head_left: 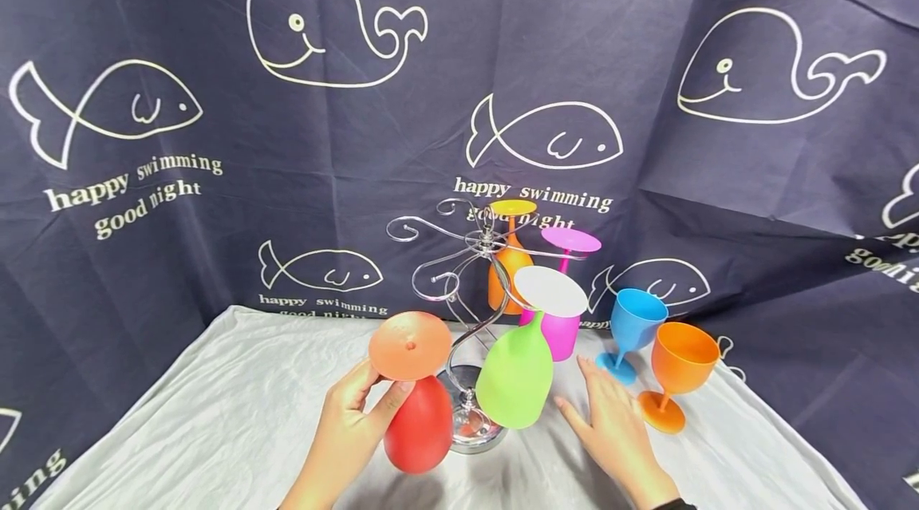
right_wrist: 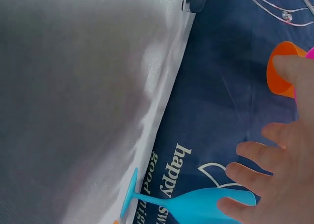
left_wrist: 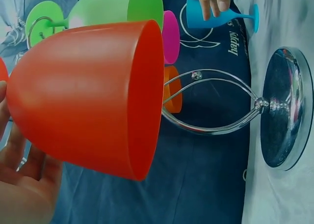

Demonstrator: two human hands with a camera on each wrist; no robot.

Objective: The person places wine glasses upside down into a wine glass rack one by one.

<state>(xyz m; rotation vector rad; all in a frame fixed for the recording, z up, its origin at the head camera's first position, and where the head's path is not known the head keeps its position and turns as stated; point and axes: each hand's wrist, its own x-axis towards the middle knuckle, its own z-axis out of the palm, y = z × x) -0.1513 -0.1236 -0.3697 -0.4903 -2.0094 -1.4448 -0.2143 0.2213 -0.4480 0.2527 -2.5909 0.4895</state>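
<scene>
My left hand grips a red goblet by the stem, just under its foot, and holds it upside down. In the left wrist view the red goblet's bowl fills much of the picture, its mouth facing the table. Right beside it stands a chrome goblet rack with curled arms and a round base. A lime green goblet hangs upside down from the rack's near right side. My right hand is held out with fingers spread, between the green goblet and a blue goblet, holding nothing.
Behind the green goblet, a magenta goblet and an orange goblet hang upside down on the rack. Another orange goblet stands upright by the blue one at the right. A dark printed cloth hangs behind the white-covered table.
</scene>
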